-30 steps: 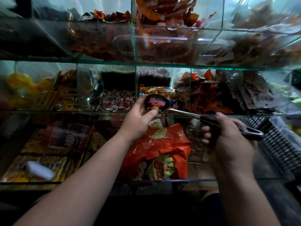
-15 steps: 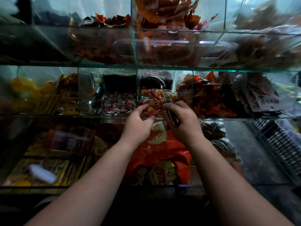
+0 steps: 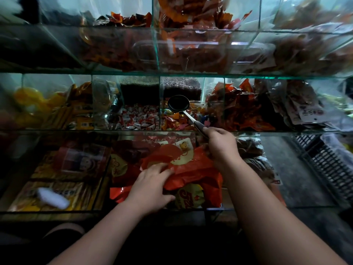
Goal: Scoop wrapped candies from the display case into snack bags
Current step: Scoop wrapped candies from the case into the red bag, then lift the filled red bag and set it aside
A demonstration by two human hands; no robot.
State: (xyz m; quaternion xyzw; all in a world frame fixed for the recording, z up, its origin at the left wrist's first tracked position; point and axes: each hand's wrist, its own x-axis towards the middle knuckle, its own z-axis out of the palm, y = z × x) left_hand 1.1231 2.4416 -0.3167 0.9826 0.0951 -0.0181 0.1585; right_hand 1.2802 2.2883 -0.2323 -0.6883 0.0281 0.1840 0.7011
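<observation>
My right hand (image 3: 221, 144) grips the dark handle of a metal ladle (image 3: 178, 105). The ladle's bowl hangs empty over the middle-shelf compartment of mixed colourful wrapped candies (image 3: 175, 121). Left of it lies a compartment of red-and-white wrapped candies (image 3: 139, 119). My left hand (image 3: 152, 186) rests on the red snack bag (image 3: 193, 169) in the lower compartment, with its fingers at the bag's crumpled top edge and its thumb stretched to the right.
The glass display case (image 3: 172, 75) has three tiers split by glass dividers. Red and orange packets fill the upper bins. Yellow packets (image 3: 63, 111) sit at the left, boxed snacks (image 3: 57, 188) at the lower left, a black plastic crate (image 3: 328, 161) at the right.
My left hand dropped from the middle shelf's edge down onto the red bag. My right hand swung the ladle into the mixed candy bin, and its bowl now shows empty.
</observation>
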